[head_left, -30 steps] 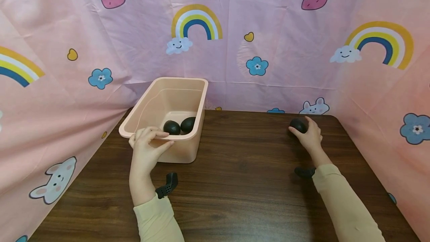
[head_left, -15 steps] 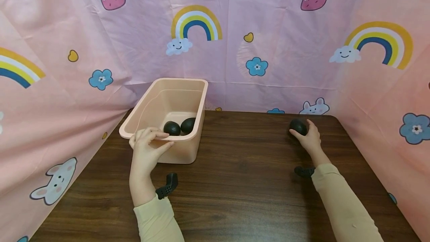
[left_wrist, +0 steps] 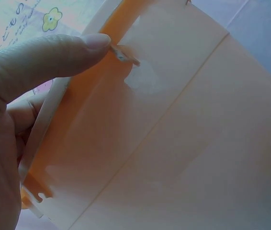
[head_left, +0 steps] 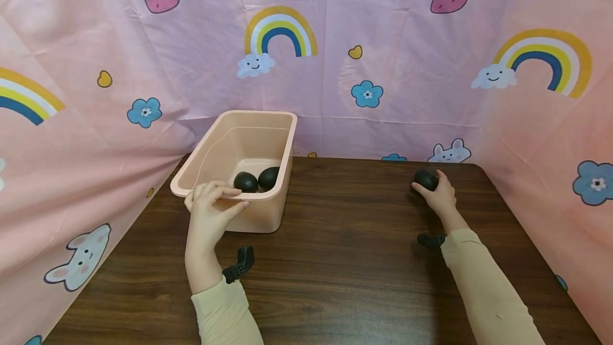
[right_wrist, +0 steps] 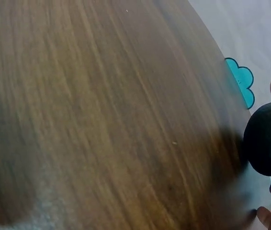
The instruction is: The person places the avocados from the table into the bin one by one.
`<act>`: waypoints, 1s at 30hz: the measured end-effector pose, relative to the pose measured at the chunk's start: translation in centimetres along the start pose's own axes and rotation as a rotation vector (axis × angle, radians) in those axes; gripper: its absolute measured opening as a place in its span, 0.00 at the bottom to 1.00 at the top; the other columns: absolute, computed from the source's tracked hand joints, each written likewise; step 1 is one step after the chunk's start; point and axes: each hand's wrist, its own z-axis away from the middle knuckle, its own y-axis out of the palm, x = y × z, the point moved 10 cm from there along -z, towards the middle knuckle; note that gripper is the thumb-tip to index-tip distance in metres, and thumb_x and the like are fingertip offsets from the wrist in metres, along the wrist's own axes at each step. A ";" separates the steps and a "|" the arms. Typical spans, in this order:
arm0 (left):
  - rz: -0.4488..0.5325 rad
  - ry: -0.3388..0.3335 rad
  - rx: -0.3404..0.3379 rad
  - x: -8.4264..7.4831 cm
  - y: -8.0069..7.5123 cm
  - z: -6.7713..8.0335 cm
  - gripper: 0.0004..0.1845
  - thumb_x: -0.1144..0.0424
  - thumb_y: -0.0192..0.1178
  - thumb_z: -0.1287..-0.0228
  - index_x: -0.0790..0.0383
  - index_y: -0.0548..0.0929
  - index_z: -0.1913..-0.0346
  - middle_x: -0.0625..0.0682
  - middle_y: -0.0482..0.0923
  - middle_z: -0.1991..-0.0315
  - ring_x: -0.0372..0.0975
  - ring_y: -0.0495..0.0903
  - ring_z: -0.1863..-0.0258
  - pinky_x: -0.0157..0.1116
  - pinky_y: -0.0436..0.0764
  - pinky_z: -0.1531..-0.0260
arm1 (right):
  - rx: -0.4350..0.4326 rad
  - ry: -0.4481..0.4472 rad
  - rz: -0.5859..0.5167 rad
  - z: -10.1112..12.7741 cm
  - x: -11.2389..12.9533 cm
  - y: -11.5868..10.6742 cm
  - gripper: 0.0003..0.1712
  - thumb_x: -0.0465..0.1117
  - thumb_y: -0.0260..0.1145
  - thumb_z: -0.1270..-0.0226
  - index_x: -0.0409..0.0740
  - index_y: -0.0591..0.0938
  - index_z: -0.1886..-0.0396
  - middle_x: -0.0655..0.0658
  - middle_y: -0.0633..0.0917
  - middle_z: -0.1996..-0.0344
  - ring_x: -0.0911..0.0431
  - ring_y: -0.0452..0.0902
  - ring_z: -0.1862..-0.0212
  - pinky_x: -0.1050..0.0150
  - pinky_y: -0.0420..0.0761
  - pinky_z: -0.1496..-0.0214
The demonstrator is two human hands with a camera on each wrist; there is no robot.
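My left hand [head_left: 210,212] grips the near rim of a peach plastic bin [head_left: 261,217] at the left of the table. In the left wrist view the thumb [left_wrist: 54,60] lies outside the bin wall [left_wrist: 174,143], below the rim. Two dark avocados [head_left: 245,181] rest on the bin's floor near its front. Over at the far right corner, my right hand [head_left: 444,198] holds a third dark avocado [head_left: 425,180] between thumb and fingers. The right wrist view catches only part of that avocado [right_wrist: 265,141] and some fingertips at its right edge.
The dark wood table [head_left: 345,249] runs between the bin and my right hand. A patterned cloth [head_left: 325,68] hangs behind it and along both sides. Black wrist cameras [head_left: 238,265] sit at both wrists.
My right wrist and forearm have shifted slightly left, and the fingers sit a little differently on the avocado at the same spot. The left hand and the bin have stayed in place.
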 end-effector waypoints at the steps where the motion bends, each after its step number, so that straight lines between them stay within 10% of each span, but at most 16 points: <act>1: 0.000 0.001 0.000 0.0 0.0 0.0 0.15 0.69 0.78 0.60 0.60 0.88 0.66 0.48 0.80 0.64 0.39 0.67 0.54 0.44 0.40 0.43 | 0.006 0.006 0.007 0.0 0.0 0.0 0.57 0.63 0.63 0.38 0.37 0.44 0.25 0.26 0.56 0.31 0.29 0.51 0.36 0.30 0.50 0.41; 30: -0.007 -0.010 0.002 0.2 0.0 0.0 0.14 0.69 0.78 0.60 0.59 0.88 0.66 0.47 0.80 0.64 0.39 0.66 0.54 0.43 0.41 0.43 | 0.013 -0.005 0.061 0.1 0.1 0.2 0.48 0.56 0.62 0.34 0.31 0.52 0.28 0.23 0.63 0.37 0.30 0.53 0.37 0.34 0.52 0.41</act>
